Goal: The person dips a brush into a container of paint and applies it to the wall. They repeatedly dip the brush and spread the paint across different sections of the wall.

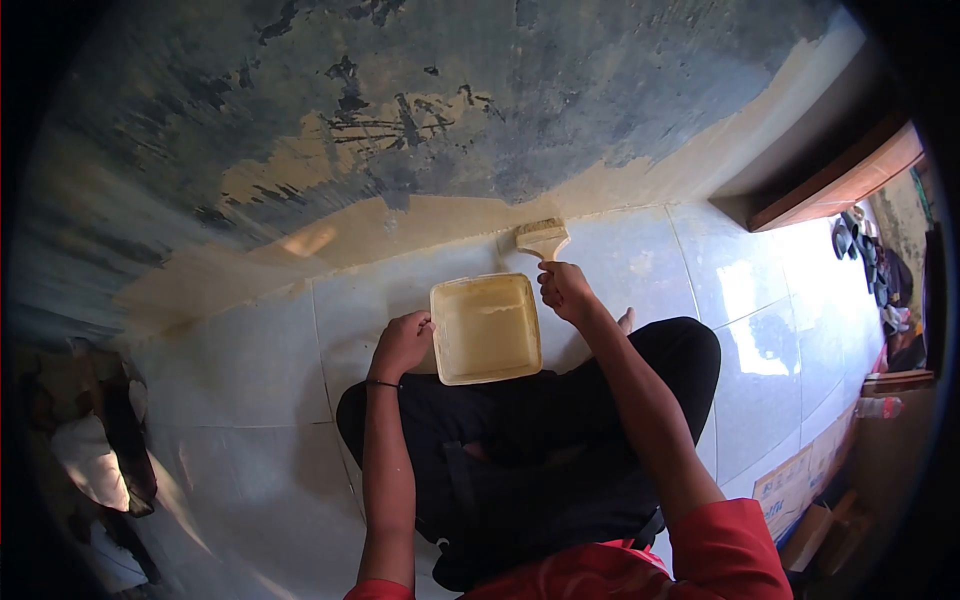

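Observation:
My right hand [567, 291] is closed round the handle of a wide paintbrush [543, 238], its bristles pointing at the foot of the wall. At the left side of a square, cream-coloured tub [437, 345], my left hand [404, 343] grips the rim with bent fingers. Pale yellowish paint [487, 335] lies inside the tub, which is close over my crossed legs. Ahead, the wall [560, 120] is dark grey and patchy, with a cream band [420, 225] along its lower part.
Glossy pale tiles [640, 255] cover the floor. A wooden door frame [840, 180] stands at the right, with several shoes [860, 245] beyond it. Cardboard [785, 490] and a clear bottle [879, 407] are at the lower right. Cloth-like items [95, 455] lie at the far left.

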A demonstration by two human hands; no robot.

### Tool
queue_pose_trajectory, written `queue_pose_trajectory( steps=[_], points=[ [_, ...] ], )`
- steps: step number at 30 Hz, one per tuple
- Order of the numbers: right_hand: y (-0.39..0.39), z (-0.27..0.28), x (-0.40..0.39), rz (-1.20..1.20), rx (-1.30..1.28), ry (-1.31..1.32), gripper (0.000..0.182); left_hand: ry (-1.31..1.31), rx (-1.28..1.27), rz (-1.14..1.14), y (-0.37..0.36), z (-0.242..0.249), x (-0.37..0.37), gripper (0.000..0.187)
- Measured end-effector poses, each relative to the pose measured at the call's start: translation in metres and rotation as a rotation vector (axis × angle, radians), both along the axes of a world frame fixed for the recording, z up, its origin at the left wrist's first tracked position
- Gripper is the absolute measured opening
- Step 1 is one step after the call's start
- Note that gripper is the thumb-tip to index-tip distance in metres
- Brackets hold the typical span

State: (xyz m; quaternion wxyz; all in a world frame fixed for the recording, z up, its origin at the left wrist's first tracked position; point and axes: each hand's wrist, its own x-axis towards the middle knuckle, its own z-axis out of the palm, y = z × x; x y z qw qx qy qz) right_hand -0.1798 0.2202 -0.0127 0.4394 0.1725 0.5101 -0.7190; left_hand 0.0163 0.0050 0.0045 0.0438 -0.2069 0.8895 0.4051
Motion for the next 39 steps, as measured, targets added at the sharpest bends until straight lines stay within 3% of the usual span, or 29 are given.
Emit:
queue_pose_trajectory(
  steps=[7, 13, 21, 33, 35, 39],
  points=[
    [0.010, 0.062, 0.000, -0.073, -0.105, 0.116, 0.008, -0.017, -0.027, 0.004, 0.000, -0.003, 0.004, 0.024],
    [0.018, 0.147, 0.021, -0.063, -0.159, 0.271, 0.017, -0.053, -0.002, 0.023, -0.005, -0.017, 0.003, 0.027],
    [0.012, 0.247, 0.030, -0.072, -0.310, 0.539, 0.020, -0.108, 0.017, 0.040, 0.000, -0.001, 0.001, 0.036],
    [-0.001, 0.341, 0.022, -0.011, -0.401, 0.671, 0.018, -0.076, -0.020, 0.010, -0.006, -0.012, 0.001, 0.036],
    [0.002, 0.358, 0.017, 0.042, -0.541, 0.541, 0.013, -0.055, -0.026, 0.011, -0.005, -0.017, 0.003, 0.037],
    [0.010, 0.367, 0.014, 0.092, -0.513, 0.501, 0.010, 0.024, -0.087, 0.026, -0.003, -0.030, 0.009, 0.035]
  ],
)
